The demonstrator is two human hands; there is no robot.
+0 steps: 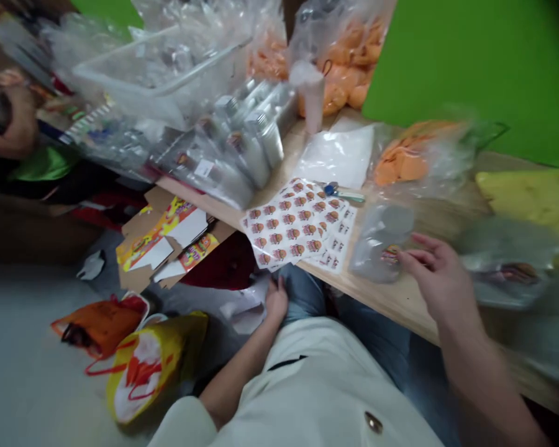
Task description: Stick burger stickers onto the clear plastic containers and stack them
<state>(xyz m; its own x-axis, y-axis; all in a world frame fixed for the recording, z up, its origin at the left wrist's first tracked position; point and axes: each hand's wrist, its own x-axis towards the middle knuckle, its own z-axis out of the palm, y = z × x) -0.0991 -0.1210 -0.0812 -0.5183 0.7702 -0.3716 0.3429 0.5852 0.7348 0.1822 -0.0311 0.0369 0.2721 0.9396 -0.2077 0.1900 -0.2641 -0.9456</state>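
My right hand (440,273) is over the table edge at a clear plastic container (377,226). A small burger sticker (390,254) sits on this container, and my thumb tip is at its right edge. The thumb and index finger are apart. My left hand (277,301) hangs low by my thigh, just below the table edge, with its fingers mostly hidden. Beside the container lie sheets of burger stickers (289,223), overlapping and jutting past the table edge. A small blue and pale green tool (345,194), blurred, rests at their upper right corner.
Clear containers with silver lids (261,143) stand at the left, before a clear bin (158,84). Bags of orange pieces (405,161) are behind. More clear packs (507,273) lie right. Printed cartons (168,239) and bags (144,372) are below left. Another person's arm (16,118) shows far left.
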